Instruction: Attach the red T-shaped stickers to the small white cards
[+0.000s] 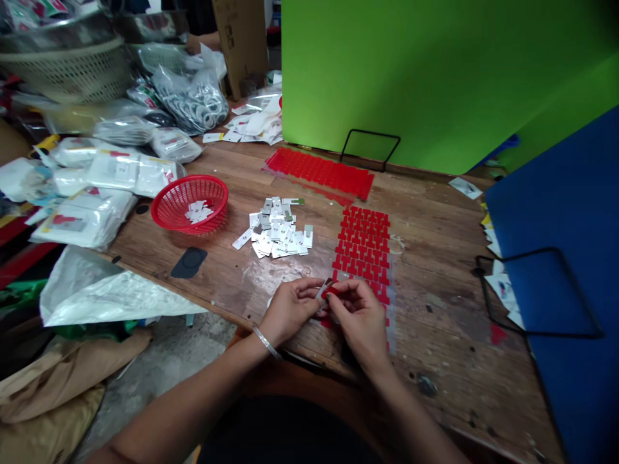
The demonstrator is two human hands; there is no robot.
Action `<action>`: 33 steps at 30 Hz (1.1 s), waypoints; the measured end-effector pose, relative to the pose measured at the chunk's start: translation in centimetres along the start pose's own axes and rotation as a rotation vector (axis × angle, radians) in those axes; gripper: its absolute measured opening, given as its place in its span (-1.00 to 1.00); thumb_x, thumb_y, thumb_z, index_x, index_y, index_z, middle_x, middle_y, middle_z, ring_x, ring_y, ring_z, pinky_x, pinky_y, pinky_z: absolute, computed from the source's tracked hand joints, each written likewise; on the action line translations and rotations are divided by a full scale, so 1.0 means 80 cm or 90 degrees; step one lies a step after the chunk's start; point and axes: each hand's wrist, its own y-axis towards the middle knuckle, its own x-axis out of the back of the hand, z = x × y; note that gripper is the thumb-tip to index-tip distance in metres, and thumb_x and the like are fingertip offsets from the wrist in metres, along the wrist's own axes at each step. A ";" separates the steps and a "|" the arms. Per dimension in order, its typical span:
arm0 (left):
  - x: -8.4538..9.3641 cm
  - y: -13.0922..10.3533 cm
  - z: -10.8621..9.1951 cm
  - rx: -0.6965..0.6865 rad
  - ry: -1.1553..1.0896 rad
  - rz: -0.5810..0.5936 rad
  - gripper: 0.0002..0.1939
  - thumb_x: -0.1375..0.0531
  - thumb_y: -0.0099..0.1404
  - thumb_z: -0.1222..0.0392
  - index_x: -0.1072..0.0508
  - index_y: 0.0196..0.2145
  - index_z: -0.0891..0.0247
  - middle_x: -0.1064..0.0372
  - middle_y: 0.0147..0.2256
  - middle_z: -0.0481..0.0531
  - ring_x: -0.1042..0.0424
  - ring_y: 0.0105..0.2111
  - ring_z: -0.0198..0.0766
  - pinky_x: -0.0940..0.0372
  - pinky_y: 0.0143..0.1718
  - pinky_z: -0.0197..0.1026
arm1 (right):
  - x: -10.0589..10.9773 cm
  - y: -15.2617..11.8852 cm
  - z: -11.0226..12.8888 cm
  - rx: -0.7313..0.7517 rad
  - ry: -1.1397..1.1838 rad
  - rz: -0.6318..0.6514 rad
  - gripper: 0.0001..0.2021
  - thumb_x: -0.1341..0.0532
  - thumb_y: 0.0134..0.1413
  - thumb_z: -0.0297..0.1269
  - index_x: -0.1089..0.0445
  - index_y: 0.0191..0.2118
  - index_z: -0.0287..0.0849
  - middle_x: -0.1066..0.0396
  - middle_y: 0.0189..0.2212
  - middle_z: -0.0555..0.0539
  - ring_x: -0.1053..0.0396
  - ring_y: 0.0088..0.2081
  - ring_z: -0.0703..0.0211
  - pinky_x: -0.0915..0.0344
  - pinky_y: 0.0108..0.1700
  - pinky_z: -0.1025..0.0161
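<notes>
Near the table's front edge, my left hand (pixel 296 308) is closed on a small metallic piece (pixel 325 288). Beside it, touching the same piece, my right hand (pixel 356 310) pinches a small red piece (pixel 330 292). Under and behind the right hand lies a sheet of red T-shaped pieces (pixel 362 241) on clear backing, its lower part partly covered by the hands. A loose pile of flat silvery pieces (pixel 280 232) sits behind my left hand. Several more white and silvery pieces are in a red basket (pixel 167 209) to the left.
Red sheets (pixel 319 173) lie at the back of the wooden table (pixel 435 270), by a green panel (pixel 411 71). Plastic-wrapped packs (pixel 91 212) crowd the left. Black wire frames stand at the back and by the blue panel (pixel 575 258) on the right.
</notes>
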 end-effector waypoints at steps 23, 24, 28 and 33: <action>-0.008 -0.007 0.004 -0.025 0.030 -0.057 -0.56 -0.39 -0.06 0.14 -0.47 -0.24 0.42 -0.46 -0.53 0.03 -0.46 -0.53 -0.29 -0.39 -0.43 -0.28 | 0.005 -0.002 0.009 0.173 -0.204 -0.067 -0.90 -0.22 0.04 -0.26 -0.35 -0.42 -0.14 -0.28 -0.24 -0.09 -0.35 -0.27 0.17 -0.37 -0.40 0.29; -0.009 -0.007 0.004 -0.023 0.027 -0.057 -0.57 -0.39 -0.06 0.15 -0.47 -0.24 0.42 -0.46 -0.53 0.03 -0.46 -0.53 -0.30 -0.39 -0.43 -0.28 | 0.006 0.000 0.010 0.157 -0.189 -0.058 -0.90 -0.22 0.04 -0.25 -0.34 -0.42 -0.13 -0.29 -0.28 -0.07 -0.35 -0.29 0.18 -0.37 -0.40 0.29; -0.013 -0.008 0.003 -0.015 0.013 -0.062 -0.59 -0.39 -0.07 0.20 -0.45 -0.25 0.42 -0.46 -0.54 0.01 -0.46 -0.55 -0.31 -0.38 -0.47 -0.31 | 0.007 0.004 0.012 0.101 -0.124 -0.036 -0.89 -0.24 0.02 -0.24 -0.31 -0.41 -0.12 -0.30 -0.39 0.01 -0.33 -0.43 0.26 -0.34 -0.44 0.31; -0.014 -0.007 0.003 -0.013 0.012 -0.061 -0.61 -0.39 -0.07 0.21 -0.45 -0.27 0.42 -0.45 -0.55 0.00 -0.46 -0.56 -0.31 -0.38 -0.48 -0.32 | 0.005 0.004 0.012 0.050 -0.076 -0.023 -0.87 -0.26 -0.02 -0.23 -0.30 -0.42 -0.13 -0.31 -0.42 0.04 -0.32 -0.52 0.29 -0.34 -0.52 0.32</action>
